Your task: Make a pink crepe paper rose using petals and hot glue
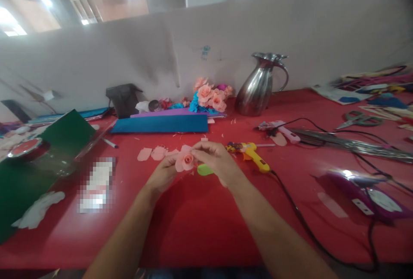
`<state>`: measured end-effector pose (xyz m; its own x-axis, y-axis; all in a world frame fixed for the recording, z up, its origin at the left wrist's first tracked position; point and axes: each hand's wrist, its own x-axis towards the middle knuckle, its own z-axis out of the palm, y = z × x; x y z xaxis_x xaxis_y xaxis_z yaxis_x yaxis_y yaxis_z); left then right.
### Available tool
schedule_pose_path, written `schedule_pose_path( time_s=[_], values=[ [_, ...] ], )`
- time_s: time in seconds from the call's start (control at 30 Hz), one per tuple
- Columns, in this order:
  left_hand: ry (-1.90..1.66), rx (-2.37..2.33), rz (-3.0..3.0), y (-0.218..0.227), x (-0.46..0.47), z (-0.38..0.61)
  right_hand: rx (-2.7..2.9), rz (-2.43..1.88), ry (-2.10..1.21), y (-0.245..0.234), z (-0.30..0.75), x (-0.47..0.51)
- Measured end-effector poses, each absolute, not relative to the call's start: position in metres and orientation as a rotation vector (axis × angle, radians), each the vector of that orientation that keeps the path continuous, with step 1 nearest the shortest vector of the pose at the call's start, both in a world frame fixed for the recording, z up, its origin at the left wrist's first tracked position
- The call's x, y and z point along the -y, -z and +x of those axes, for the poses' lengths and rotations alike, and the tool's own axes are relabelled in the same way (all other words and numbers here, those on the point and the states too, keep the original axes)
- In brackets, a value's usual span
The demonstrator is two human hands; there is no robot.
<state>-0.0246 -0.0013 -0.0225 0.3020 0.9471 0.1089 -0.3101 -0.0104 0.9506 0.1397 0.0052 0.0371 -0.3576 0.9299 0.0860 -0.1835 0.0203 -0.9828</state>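
Observation:
Both my hands meet over the middle of the red table [200, 227]. My left hand [163, 173] holds a small pink paper rose [185, 161] from below, fingers closed round its base. My right hand [216, 160] pinches the rose's outer petal from the right. A light green paper piece [203, 170] lies just under my right hand. Loose pink petals [151, 154] lie to the left of the rose. A yellow glue gun [253, 155] rests just right of my right hand.
Blue and purple paper sheets [159, 123] lie behind, with finished pink roses [209, 94] and a steel jug [258, 85]. A second glue gun [284, 130], wires, scissors [356, 119] and a purple device [364, 193] fill the right. Green sheet [48, 150] lies left.

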Motion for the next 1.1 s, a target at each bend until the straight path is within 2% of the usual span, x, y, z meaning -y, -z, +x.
schedule_pose_path(
  time_s=[0.17, 0.37, 0.57, 0.7, 1.1],
  values=[
    [-1.135, -0.708, 1.194, 0.023, 0.001, -0.026, 1.343, -0.873, -1.476, -0.036, 0.137, -0.005],
    [-1.085, -0.66, 1.181, 0.023, 0.001, -0.025, 1.174, -0.892, -1.58, -0.036, 0.133, -0.004],
    [-1.196, -0.669, 1.126, 0.024, -0.002, -0.021, 1.042, -0.923, -1.53, -0.03, 0.13, -0.007],
    [-1.34, -0.718, 1.035, 0.026, -0.006, -0.02, 1.122, -0.926, -1.493, -0.03, 0.128, -0.005],
    [-1.334, -0.682, 1.021, 0.027, -0.008, -0.019, 1.256, -0.921, -1.556, -0.031, 0.121, 0.005]
  ],
)
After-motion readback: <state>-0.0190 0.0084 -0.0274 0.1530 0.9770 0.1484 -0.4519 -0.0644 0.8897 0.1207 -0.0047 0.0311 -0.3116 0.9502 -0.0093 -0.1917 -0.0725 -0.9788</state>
